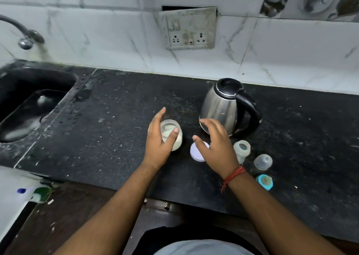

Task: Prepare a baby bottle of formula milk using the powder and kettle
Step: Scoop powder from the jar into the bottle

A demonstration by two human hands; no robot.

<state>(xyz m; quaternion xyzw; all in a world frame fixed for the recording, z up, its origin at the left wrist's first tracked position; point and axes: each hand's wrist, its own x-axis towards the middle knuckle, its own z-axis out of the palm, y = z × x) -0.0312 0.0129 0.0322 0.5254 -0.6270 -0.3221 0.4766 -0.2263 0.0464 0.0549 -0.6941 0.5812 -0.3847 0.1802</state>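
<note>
Early on: the left hand [158,144] grips the opened powder jar [172,136], the right hand [213,146] hovers spread and empty over its lid [196,153], while the bottle [241,149] looks unfilled and the kettle [223,107] stands unpoured.

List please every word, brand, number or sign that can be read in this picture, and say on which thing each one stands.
None can be read.
Clear plastic powder jar in the left hand: no label visible.
Steel electric kettle with black handle: no readable brand.
Grimy white wall socket plate: no lettering legible.
Green and white packet at the lower left: too blurred to read.
</note>
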